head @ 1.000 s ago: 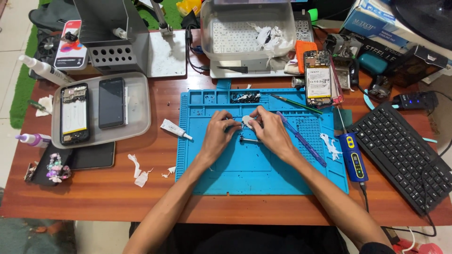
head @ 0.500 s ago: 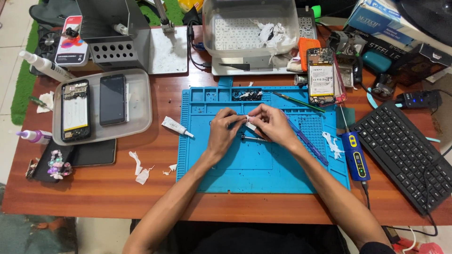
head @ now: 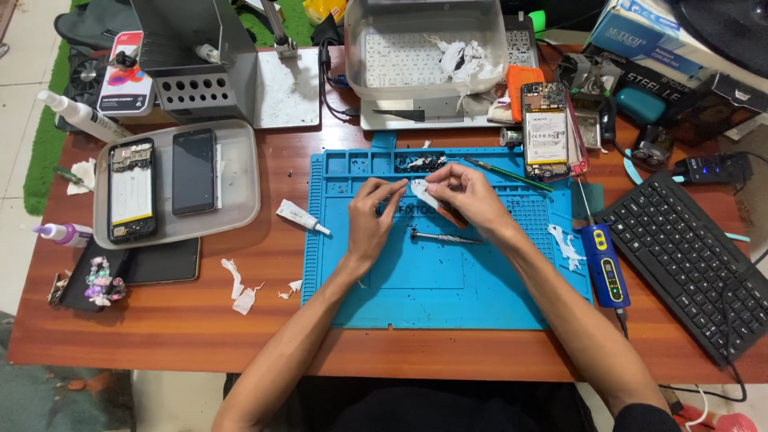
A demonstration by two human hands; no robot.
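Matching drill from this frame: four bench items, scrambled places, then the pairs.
Items:
1. white scrap
2. screwdriver
3. glue tube
4. two phones

Places:
A. in the grey tray
B. pinched between left hand and right hand
C. on the wood, left of the blue mat
D. lying on the mat, below the hands

Pairs: 1-B, 2-D, 3-C, 4-A
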